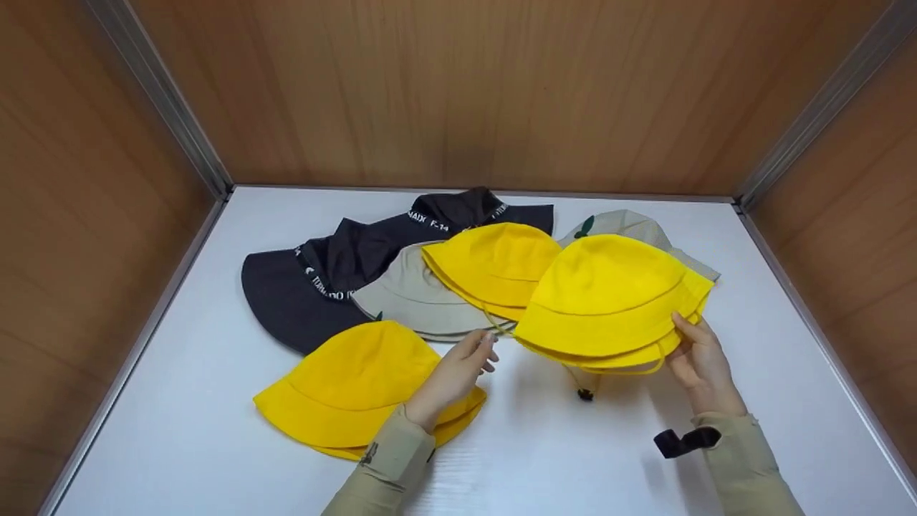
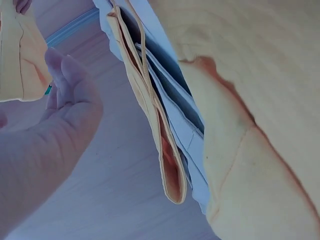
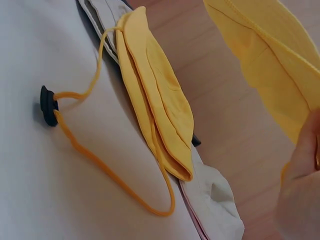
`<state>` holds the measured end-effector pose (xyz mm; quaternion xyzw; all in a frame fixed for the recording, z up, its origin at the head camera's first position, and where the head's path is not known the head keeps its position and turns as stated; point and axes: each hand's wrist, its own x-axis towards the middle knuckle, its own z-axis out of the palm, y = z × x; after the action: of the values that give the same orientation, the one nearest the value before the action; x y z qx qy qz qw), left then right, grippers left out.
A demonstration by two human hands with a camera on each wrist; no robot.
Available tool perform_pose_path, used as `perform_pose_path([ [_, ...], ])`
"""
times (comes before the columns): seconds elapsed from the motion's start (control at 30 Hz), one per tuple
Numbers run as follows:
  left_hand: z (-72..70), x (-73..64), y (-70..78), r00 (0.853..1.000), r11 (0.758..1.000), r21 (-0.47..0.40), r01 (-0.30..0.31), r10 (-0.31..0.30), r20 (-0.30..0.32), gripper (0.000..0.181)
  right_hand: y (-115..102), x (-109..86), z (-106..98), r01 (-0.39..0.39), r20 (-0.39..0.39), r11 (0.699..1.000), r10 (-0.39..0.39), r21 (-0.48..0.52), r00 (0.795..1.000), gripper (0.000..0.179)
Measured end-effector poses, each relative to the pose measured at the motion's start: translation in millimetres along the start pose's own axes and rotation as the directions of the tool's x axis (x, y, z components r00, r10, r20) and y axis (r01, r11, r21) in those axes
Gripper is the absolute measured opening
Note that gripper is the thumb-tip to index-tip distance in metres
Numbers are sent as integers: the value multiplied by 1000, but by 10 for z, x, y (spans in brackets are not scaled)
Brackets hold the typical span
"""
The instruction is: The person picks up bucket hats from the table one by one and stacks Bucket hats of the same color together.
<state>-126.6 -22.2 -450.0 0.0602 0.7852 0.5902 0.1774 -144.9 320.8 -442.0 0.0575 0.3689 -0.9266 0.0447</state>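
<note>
A yellow bucket hat (image 1: 609, 287) is held up at the right, over the others. My right hand (image 1: 704, 365) grips its brim at the right side, thumb on the outside; the right wrist view shows only part of this hand (image 3: 302, 185). My left hand (image 1: 455, 376), fingers loosely bent and holding nothing, hovers near the raised hat's left brim. Beneath the left wrist lies another yellow bucket hat (image 1: 351, 387). Behind the hands, a third yellow hat (image 1: 501, 261) rests on a beige hat (image 1: 419, 294); its cord (image 3: 115, 180) carries a black toggle (image 3: 49, 106) lying on the table.
Two dark hats with white lettering, one at the left (image 1: 301, 301) and one at the back (image 1: 458, 208), overlap the beige hat's area. A second beige hat (image 1: 627, 223) with a green leaf lies behind the raised hat. Wooden panels (image 1: 466, 93) enclose the white table (image 1: 179, 401).
</note>
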Motion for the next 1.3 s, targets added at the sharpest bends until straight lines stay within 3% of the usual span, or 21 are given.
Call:
perform_pose_path([
  [0.2,14,36,13,1000,990,-142,-8,12,26,50,149,0,75,-51,3,992,52,-116,999,26],
  [0.43,25,55,43,991,953,-301,45,-5,131,57,321,15,182,-106,-50,969,97,-222,994,26],
  [0.57,63,69,48,994,947,-309,92,-68,89,63,407,26,249,-112,-66,957,98,-267,993,27],
  [0.67,95,78,40,996,955,-284,90,-85,30,63,442,35,274,-116,-72,952,99,-284,992,30],
  [0.9,117,51,21,998,978,-211,-5,-7,-56,54,461,34,252,-141,-80,939,122,-314,989,34],
  [1.07,110,5,55,991,976,-176,-125,116,-66,48,451,43,208,-145,-75,922,126,-360,989,31],
  [1.2,106,-18,98,989,971,-189,-144,136,-56,48,407,62,137,-165,-105,877,131,-452,986,15],
  [1.3,90,-32,132,994,973,-203,-107,101,-42,49,333,87,51,-214,-141,791,162,-573,977,13],
])
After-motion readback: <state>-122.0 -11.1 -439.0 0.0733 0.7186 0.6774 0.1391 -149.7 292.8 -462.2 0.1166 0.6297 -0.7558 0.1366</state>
